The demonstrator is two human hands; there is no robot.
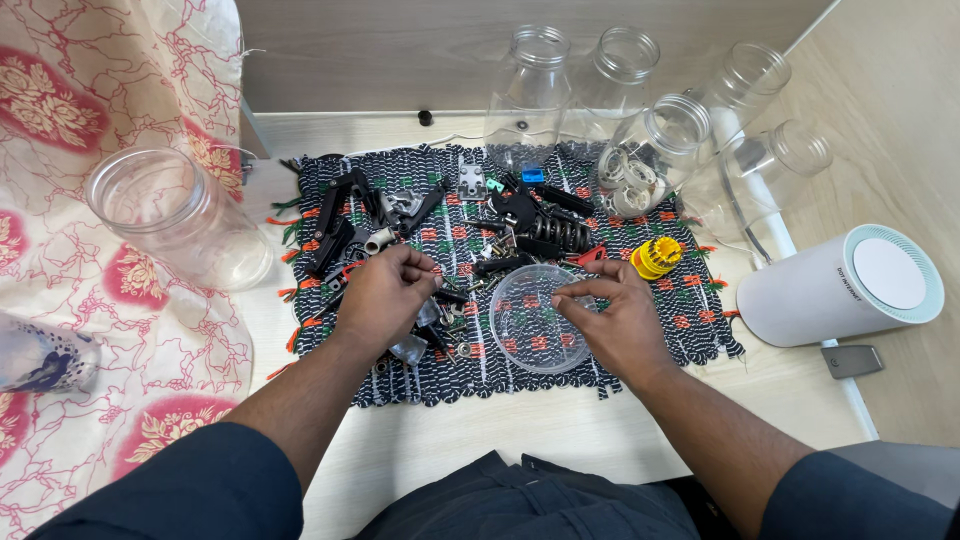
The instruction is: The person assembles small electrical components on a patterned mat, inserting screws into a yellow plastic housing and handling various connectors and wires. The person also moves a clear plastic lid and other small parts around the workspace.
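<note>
Hands: your left hand [385, 292] rests fingers curled over the heap of small metal parts [440, 310] on the woven mat [690, 320]; whether it grips one, you cannot tell. Your right hand [620, 315] pinches narrow at the far rim of the clear plastic lid [535, 320], thumb and forefinger close together, apparently on a tiny piece too small to identify.

Lid: it lies flat on the mat, between your two hands and touching the right one.

Parts nearby: black coil spring [560, 235] and black brackets [335, 225] lie beyond the lid; a yellow ridged knob [655, 257] sits to the right.

Jars: one clear jar [175, 215] lies on the floral cloth [60, 110] to the left; four more [650, 150] stand or lean at the back of the table [480, 440], one holding white rings.

Advice: keep the lid flat, pick one piece at a time, and keep your wrists low so nothing rolls off the mat.
</note>
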